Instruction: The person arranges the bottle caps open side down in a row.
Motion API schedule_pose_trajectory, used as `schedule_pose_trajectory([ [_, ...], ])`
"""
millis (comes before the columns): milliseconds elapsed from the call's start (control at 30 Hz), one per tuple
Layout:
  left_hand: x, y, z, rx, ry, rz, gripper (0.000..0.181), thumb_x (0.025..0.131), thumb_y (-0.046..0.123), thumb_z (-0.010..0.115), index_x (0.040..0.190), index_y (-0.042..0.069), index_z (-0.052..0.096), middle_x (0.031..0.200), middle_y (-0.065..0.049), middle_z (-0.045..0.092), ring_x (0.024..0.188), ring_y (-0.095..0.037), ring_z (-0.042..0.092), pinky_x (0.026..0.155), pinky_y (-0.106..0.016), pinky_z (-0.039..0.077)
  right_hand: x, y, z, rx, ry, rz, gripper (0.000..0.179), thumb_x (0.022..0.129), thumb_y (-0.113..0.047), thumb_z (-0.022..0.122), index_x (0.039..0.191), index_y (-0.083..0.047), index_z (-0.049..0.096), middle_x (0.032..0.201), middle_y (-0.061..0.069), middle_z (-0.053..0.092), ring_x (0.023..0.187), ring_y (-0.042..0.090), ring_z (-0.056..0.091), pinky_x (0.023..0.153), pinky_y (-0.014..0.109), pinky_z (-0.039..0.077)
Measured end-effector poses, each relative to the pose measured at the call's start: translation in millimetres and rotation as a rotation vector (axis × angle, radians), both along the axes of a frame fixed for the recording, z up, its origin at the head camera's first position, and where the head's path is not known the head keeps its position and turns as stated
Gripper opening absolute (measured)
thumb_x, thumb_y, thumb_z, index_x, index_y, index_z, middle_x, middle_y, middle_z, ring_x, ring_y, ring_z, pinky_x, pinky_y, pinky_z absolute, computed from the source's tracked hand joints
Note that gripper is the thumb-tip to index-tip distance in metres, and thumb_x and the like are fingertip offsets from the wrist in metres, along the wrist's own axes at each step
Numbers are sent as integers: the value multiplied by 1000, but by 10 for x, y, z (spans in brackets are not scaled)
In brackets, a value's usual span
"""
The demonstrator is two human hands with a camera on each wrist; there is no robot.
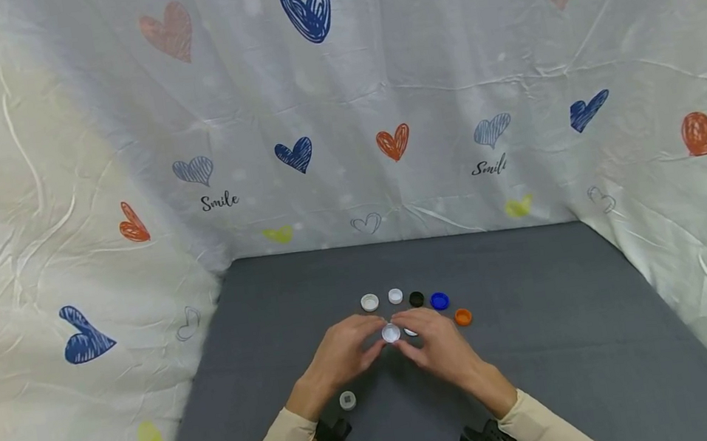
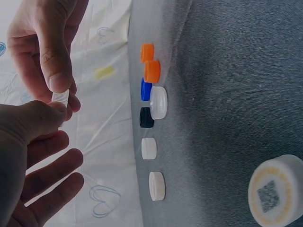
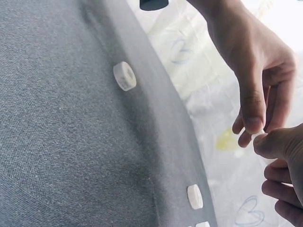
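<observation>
Nearest, a code-marked cap (image 1: 347, 400) is seen on the counter (image 1: 548, 374); farther out, a ridged white cap (image 1: 391, 332) is pinched aloft by the left hand (image 1: 346, 349) and right hand (image 1: 438, 342), one side each, neither nearer; beyond, a blue cap (image 1: 440, 301) is found.

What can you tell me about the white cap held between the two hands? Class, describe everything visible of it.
The white cap is small, round and looks like plastic. In the left wrist view its side shows fine ridges; in the head view a rim surrounds what looks like a hollow inside, facing the camera. It is held above the grey table, pinched by the left hand and the right hand from opposite sides. The hands hide part of it.
</observation>
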State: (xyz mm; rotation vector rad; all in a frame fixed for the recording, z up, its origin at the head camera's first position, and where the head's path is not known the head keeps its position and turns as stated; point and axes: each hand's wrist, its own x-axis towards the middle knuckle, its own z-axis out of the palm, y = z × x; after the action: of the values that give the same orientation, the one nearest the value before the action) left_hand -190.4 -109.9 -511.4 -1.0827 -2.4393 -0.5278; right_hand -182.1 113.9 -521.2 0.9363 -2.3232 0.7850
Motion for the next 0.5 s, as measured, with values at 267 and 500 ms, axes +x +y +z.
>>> schedule_pose_trajectory([
  [267,1,-6,-57,77,48,-15,43,80,18,86,120,9,73,118,-1,73,107,-15,69,90,-32,57,-1,8,-4,0,-13,-7,34,82,-23,85,112,-10,75,112,1,74,109,20,68,95,43,53],
  [500,-5,-13,-59,75,115,-19,46,78,16,88,120,10,73,118,0,73,107,-14,69,91,-30,56,-14,14,11,-14,-60,3,31,87,-27,79,114,-13,74,114,-1,73,111,17,67,94,41,54],
])
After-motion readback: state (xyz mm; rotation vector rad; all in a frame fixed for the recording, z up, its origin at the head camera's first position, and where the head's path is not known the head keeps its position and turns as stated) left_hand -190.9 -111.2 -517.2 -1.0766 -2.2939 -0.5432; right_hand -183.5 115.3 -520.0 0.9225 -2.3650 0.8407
